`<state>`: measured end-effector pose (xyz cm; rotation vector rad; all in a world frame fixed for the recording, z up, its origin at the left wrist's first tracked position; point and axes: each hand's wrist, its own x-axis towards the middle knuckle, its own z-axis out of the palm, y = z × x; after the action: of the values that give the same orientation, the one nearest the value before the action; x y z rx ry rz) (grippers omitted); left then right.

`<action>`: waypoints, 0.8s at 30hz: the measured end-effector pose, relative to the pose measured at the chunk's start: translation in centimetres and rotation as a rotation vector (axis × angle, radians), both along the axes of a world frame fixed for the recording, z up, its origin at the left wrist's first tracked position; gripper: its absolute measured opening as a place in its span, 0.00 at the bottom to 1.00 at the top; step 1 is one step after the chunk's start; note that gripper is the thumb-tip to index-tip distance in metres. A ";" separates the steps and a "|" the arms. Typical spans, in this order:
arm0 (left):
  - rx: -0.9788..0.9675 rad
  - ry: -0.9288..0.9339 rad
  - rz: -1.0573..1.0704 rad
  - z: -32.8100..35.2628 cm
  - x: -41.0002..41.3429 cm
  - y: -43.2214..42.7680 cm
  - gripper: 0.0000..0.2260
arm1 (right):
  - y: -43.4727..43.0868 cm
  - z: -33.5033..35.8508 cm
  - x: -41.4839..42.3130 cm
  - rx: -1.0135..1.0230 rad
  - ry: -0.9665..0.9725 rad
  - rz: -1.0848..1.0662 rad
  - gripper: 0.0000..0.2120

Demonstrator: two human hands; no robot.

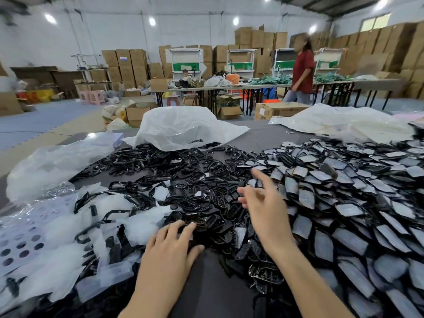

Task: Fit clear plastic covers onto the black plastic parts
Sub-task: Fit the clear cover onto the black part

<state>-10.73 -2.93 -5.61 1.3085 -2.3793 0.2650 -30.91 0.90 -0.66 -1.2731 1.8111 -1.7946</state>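
A heap of bare black plastic parts fills the middle of the grey table. To the right lies a wide spread of black parts with clear covers on them. Loose clear plastic covers are piled at the left. My left hand rests with straight fingers on the near edge of the black heap. My right hand hovers over the heap's right side, fingers spread, holding nothing.
Clear plastic bags lie at the far middle, far right and left. A perforated clear sheet sits at the left edge. Beyond the table a person in a red shirt walks past long tables and stacked cardboard boxes.
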 end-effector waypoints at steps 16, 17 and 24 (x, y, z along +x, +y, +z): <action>0.173 0.554 0.034 -0.1 0.7 -0.5 0.11 | -10.8 -1.5 2.3 0.734 0.750 0.178 0.21; 0.211 0.578 0.040 -0.1 0.7 -0.5 0.11 | -10.7 -1.8 2.3 0.715 0.759 0.175 0.18; 0.293 0.676 0.011 0.5 0.8 -0.3 0.06 | -7.4 -2.0 1.9 0.483 0.772 0.133 0.14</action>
<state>-9.96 -3.20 -5.11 1.2703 -1.8662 -0.4731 -29.04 -6.51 -2.64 -1.9456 2.2516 -0.7295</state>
